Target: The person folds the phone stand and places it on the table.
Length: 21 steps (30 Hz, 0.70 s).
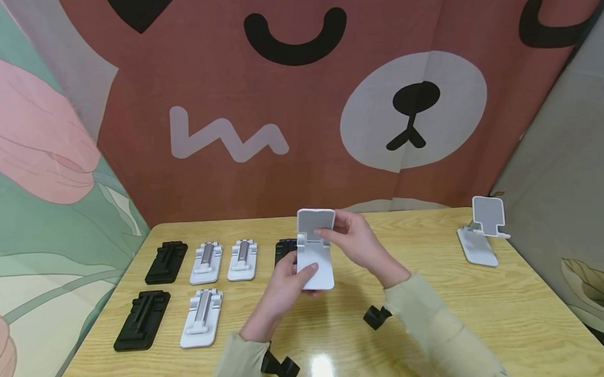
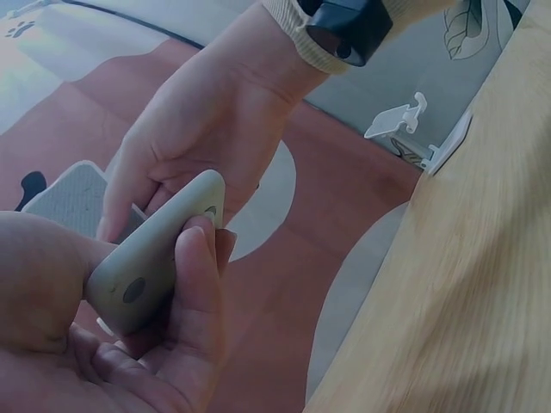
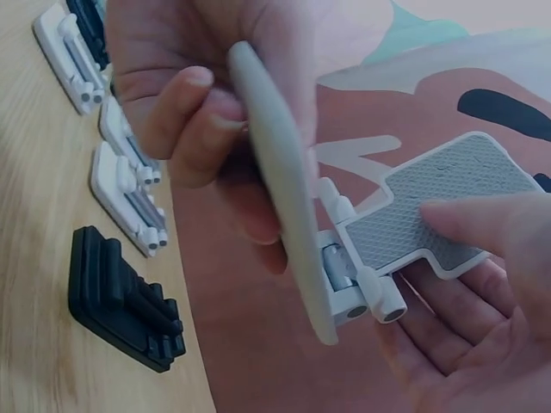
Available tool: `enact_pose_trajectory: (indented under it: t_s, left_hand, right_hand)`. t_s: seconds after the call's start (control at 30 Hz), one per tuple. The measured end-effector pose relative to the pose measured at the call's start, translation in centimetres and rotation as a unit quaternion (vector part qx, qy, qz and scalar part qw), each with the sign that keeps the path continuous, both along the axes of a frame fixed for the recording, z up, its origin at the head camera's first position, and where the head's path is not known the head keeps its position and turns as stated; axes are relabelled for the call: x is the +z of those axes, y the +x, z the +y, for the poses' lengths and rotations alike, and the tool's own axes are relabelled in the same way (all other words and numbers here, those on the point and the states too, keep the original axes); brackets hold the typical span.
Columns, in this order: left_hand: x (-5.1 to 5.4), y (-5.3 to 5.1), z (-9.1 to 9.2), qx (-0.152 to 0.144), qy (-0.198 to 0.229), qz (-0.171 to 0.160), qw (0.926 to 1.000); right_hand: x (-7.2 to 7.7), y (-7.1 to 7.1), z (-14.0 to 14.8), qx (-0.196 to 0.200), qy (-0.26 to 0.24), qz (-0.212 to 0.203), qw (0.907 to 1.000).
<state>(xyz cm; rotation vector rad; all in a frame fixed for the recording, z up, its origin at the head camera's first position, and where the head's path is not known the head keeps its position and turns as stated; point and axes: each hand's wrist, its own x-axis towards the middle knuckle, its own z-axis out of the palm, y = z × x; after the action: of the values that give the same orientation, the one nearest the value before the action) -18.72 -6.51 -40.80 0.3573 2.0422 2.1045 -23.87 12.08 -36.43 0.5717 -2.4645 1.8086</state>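
Above the middle of the table, both hands hold one white folding phone stand (image 1: 317, 265). My left hand (image 1: 285, 283) grips its base, thumb across the face and fingers behind. With the thumb on the grey textured pad, my right hand (image 1: 356, 239) pinches the back plate (image 3: 448, 206), which is swung out from the base at the hinge (image 3: 349, 288). The underside of the base (image 2: 155, 258) faces the left wrist view, with a dark oval foot on it. A black folded phone stand (image 1: 285, 249) lies on the table behind the left hand, partly hidden.
Folded stands lie at the left: black ones (image 1: 166, 262) (image 1: 142, 320) and white ones (image 1: 206, 263) (image 1: 242, 260) (image 1: 201, 318). An unfolded white stand (image 1: 482, 232) stands at the far right of the wooden table (image 1: 437, 328). A bear-print cloth (image 1: 222, 186) hangs behind.
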Motion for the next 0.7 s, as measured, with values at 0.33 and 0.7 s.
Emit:
enact_pose_trajectory:
  t_s: [0.33,0.7]
  left_hand:
    - [-0.3,-0.2,0.4,0.013,0.014,0.007,0.9998]
    - [-0.3,0.0,0.4,0.012,0.008,0.000,0.9999]
  right_hand:
    - [1.7,0.5,0.7,-0.003,-0.013,-0.012,0.9998]
    - [4.0,0.1,1.5,-0.006,-0.049,-0.022,0.9985]
